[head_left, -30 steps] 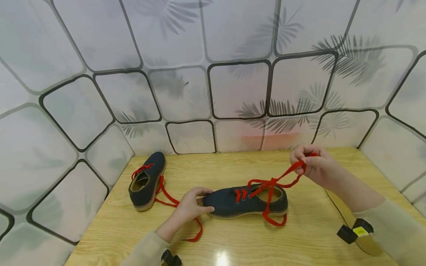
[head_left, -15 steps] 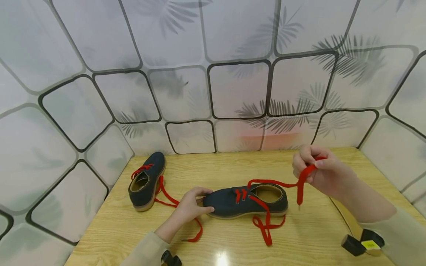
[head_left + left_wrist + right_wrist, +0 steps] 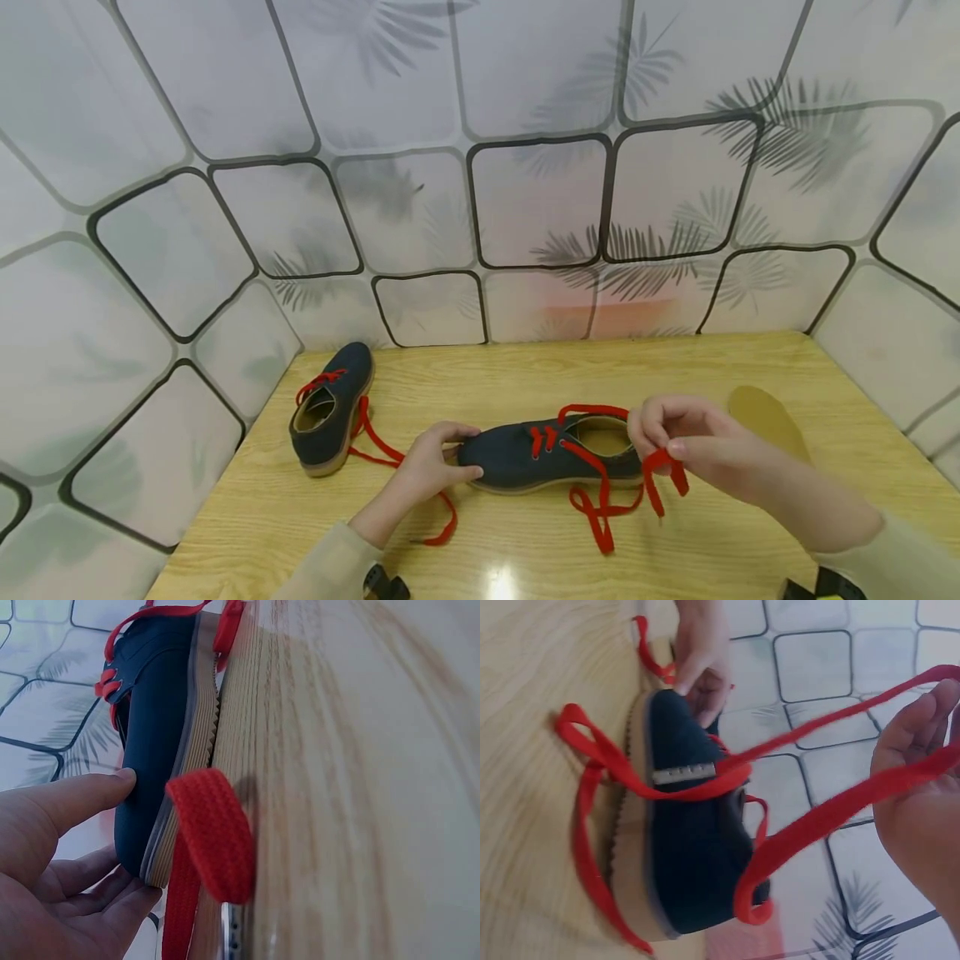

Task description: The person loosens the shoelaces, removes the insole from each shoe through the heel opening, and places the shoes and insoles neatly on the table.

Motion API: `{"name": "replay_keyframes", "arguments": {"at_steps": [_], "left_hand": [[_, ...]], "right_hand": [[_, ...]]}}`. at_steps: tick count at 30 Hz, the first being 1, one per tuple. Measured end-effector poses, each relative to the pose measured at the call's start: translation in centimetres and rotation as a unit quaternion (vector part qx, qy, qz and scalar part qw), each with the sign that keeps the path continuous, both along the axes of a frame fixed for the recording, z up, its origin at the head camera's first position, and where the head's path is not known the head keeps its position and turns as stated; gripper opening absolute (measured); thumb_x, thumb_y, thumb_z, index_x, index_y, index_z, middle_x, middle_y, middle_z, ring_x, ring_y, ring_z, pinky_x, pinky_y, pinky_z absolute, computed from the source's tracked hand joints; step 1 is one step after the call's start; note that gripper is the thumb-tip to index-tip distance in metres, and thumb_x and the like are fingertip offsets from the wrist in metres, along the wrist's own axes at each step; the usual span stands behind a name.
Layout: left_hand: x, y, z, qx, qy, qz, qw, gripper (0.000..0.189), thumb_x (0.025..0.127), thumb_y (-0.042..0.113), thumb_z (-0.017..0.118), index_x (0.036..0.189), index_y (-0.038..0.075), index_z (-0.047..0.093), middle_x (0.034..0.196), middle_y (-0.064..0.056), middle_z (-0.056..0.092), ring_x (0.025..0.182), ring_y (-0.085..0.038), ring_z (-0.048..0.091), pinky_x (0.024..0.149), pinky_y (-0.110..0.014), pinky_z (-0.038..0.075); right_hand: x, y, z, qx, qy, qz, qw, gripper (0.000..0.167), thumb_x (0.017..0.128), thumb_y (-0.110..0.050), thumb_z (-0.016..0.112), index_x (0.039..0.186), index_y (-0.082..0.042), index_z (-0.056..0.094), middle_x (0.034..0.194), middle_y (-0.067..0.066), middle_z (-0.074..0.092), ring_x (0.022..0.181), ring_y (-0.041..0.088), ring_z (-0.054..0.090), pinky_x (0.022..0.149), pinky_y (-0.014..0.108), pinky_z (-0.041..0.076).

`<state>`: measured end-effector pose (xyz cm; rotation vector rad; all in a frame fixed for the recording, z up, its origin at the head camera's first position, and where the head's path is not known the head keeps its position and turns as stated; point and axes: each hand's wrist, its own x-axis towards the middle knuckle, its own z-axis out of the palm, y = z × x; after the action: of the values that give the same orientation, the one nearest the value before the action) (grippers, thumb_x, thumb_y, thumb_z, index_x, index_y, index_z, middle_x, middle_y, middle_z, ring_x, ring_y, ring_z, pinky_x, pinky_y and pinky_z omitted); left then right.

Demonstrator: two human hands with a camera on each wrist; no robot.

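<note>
A navy shoe [image 3: 506,454] with red laces lies sole-down on the table in the head view, its toe pointing left. My left hand [image 3: 426,462] grips the toe, thumb on the near side and fingers round the far side. Beyond the heel, my right hand [image 3: 701,446] pinches a red shoelace [image 3: 662,460] between thumb and fingers, with short ends dangling below. This lace runs back to the far eyelets. The near lace [image 3: 600,508] lies in loose loops on the table beside the heel. In the right wrist view, lace strands [image 3: 832,817] stretch up to the right hand.
A matching shoe [image 3: 327,433] stands at the table's left, its loose red lace [image 3: 446,521] trailing beneath the left forearm. A tan insole-shaped piece [image 3: 765,417] lies at the right, partly covered by the right arm. A patterned wall covering [image 3: 420,208] rises behind the wooden table [image 3: 525,375].
The crossed laces have come apart, and the near one has dropped to the table. My right hand has lowered towards the heel, still pinching the far lace. The left hand stays put.
</note>
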<state>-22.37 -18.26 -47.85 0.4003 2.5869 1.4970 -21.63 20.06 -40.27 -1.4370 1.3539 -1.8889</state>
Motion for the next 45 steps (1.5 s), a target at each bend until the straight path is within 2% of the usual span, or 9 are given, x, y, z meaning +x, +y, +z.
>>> {"name": "replay_keyframes", "arguments": {"at_steps": [4, 9, 13, 16, 24, 28, 34, 40, 45], "left_hand": [[0.0, 0.0, 0.1, -0.001, 0.003, 0.001, 1.0000, 0.050, 0.087, 0.001, 0.086, 0.134, -0.001, 0.067, 0.139, -0.023, 0.062, 0.133, -0.045, 0.059, 0.110, -0.049, 0.059], [0.1, 0.0, 0.1, -0.002, 0.002, -0.003, 1.0000, 0.050, 0.088, 0.001, 0.086, 0.134, -0.002, 0.067, 0.138, -0.023, 0.062, 0.132, -0.045, 0.060, 0.110, -0.049, 0.059], [0.1, 0.1, 0.1, -0.003, 0.001, -0.002, 1.0000, 0.050, 0.088, 0.001, 0.086, 0.134, -0.001, 0.067, 0.138, -0.023, 0.062, 0.133, -0.045, 0.060, 0.110, -0.049, 0.059], [0.1, 0.1, 0.1, -0.004, 0.002, -0.001, 1.0000, 0.050, 0.088, 0.001, 0.086, 0.134, -0.001, 0.067, 0.138, -0.023, 0.062, 0.133, -0.045, 0.059, 0.110, -0.050, 0.059], [0.0, 0.1, 0.0, -0.005, 0.007, 0.000, 1.0000, 0.049, 0.088, 0.001, 0.086, 0.134, 0.000, 0.068, 0.138, -0.022, 0.063, 0.133, -0.045, 0.060, 0.110, -0.050, 0.059], [0.0, 0.0, 0.0, -0.004, 0.007, -0.002, 1.0000, 0.049, 0.088, 0.001, 0.086, 0.134, -0.001, 0.068, 0.138, -0.022, 0.063, 0.132, -0.045, 0.060, 0.110, -0.050, 0.059], [-0.1, 0.0, -0.1, -0.003, 0.006, -0.002, 1.0000, 0.049, 0.088, 0.001, 0.086, 0.134, 0.000, 0.068, 0.138, -0.021, 0.063, 0.132, -0.044, 0.060, 0.110, -0.049, 0.059], [-0.1, 0.0, -0.2, -0.004, 0.007, -0.002, 1.0000, 0.049, 0.088, 0.001, 0.086, 0.133, 0.000, 0.068, 0.138, -0.021, 0.063, 0.132, -0.044, 0.060, 0.110, -0.049, 0.059], [-0.1, 0.0, -0.2, -0.001, 0.007, 0.000, 1.0000, 0.049, 0.088, 0.001, 0.086, 0.133, 0.000, 0.068, 0.138, -0.022, 0.063, 0.133, -0.045, 0.060, 0.110, -0.049, 0.059]], "right_hand": [[0.3, -0.5, -1.2, 0.028, 0.012, -0.026, 0.9992, 0.012, 0.102, 0.013, 0.041, 0.101, 0.002, 0.048, 0.100, 0.013, 0.047, 0.095, 0.029, 0.048, 0.070, 0.047, 0.036], [0.1, -0.8, -2.1, 0.058, 0.012, -0.060, 0.9964, 0.015, 0.101, 0.016, 0.048, 0.103, 0.003, 0.055, 0.099, 0.013, 0.051, 0.099, 0.025, 0.053, 0.074, 0.044, 0.043], [0.0, -0.9, -2.7, 0.089, 0.023, -0.089, 0.9918, 0.018, 0.100, 0.017, 0.050, 0.103, 0.002, 0.059, 0.102, 0.007, 0.057, 0.097, 0.021, 0.055, 0.073, 0.041, 0.048], [-0.1, -0.8, -3.0, 0.109, 0.012, -0.100, 0.9889, 0.017, 0.102, 0.015, 0.048, 0.104, 0.002, 0.059, 0.106, 0.002, 0.059, 0.095, 0.019, 0.056, 0.073, 0.040, 0.050], [-0.9, -0.1, -2.8, 0.147, -0.035, -0.147, 0.9775, 0.027, 0.108, 0.007, 0.045, 0.108, -0.009, 0.066, 0.110, -0.006, 0.064, 0.092, 0.014, 0.062, 0.084, 0.030, 0.060], [-1.5, 0.0, -2.6, 0.138, -0.016, -0.159, 0.9775, 0.031, 0.109, 0.007, 0.044, 0.111, -0.014, 0.067, 0.111, -0.010, 0.065, 0.094, 0.012, 0.064, 0.088, 0.027, 0.061], [-2.4, 0.0, -2.4, 0.139, 0.014, -0.187, 0.9724, 0.032, 0.109, 0.006, 0.045, 0.110, -0.016, 0.068, 0.106, -0.011, 0.066, 0.091, 0.013, 0.066, 0.085, 0.027, 0.061], [-3.3, 0.0, -2.0, 0.156, 0.011, -0.204, 0.9664, 0.029, 0.109, 0.005, 0.047, 0.109, -0.016, 0.068, 0.101, -0.008, 0.067, 0.089, 0.010, 0.066, 0.083, 0.026, 0.061], [-4.0, -0.1, -1.8, 0.164, 0.007, -0.208, 0.9643, 0.027, 0.108, 0.004, 0.049, 0.109, -0.016, 0.068, 0.100, -0.006, 0.067, 0.088, 0.012, 0.067, 0.083, 0.026, 0.061]]}}
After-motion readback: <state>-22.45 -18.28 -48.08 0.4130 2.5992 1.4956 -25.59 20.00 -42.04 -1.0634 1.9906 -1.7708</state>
